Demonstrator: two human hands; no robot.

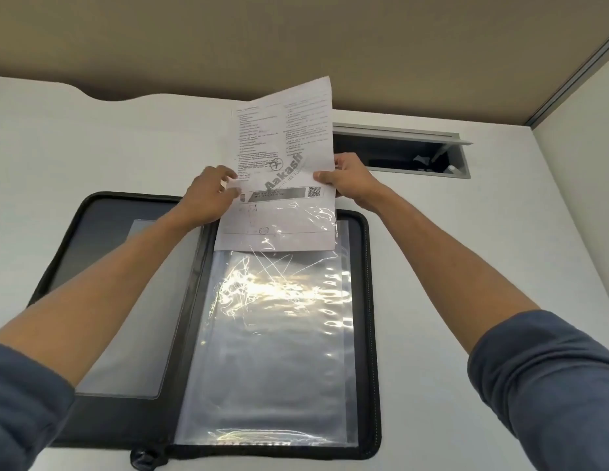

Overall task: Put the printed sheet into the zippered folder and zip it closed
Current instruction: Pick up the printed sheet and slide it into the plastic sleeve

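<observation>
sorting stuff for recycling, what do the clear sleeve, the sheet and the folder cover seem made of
Clear sleeve: thin glossy plastic film, judging by the see-through look, wrinkles and bright glare. Printed sheet: matte white paper, bending softly, with black print. Zippered folder: dark cover with stitched edging, probably fabric or faux leather; hard to say.

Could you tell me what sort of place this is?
Probably an office workstation: a white desk with an open cable hatch set into it, backed by a beige partition panel.
</observation>
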